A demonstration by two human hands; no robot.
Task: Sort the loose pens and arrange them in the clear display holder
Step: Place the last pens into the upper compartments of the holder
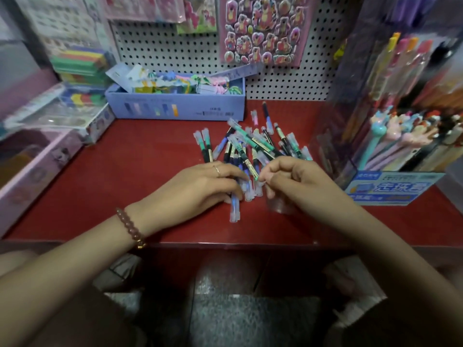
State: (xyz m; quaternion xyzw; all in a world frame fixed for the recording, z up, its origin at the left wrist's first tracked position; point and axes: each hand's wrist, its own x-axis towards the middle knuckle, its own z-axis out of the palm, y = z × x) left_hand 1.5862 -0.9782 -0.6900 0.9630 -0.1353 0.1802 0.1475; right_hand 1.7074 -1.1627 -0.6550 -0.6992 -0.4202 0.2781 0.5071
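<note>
While the left hand (pixel 200 186) lay on the pens (pixel 263 144) at mid-desk (pixel 100 184), fingers nearly straight, the right hand (pixel 295 181) was curled. It pinched a green pen (pixel 244 156) by its end.

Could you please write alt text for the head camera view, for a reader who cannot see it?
Two hands sort a pile of loose pens on a red tabletop: the right hand pinches the end of one pen, and the left hand lies over the pile's near edge. A blue box stands behind.
</note>
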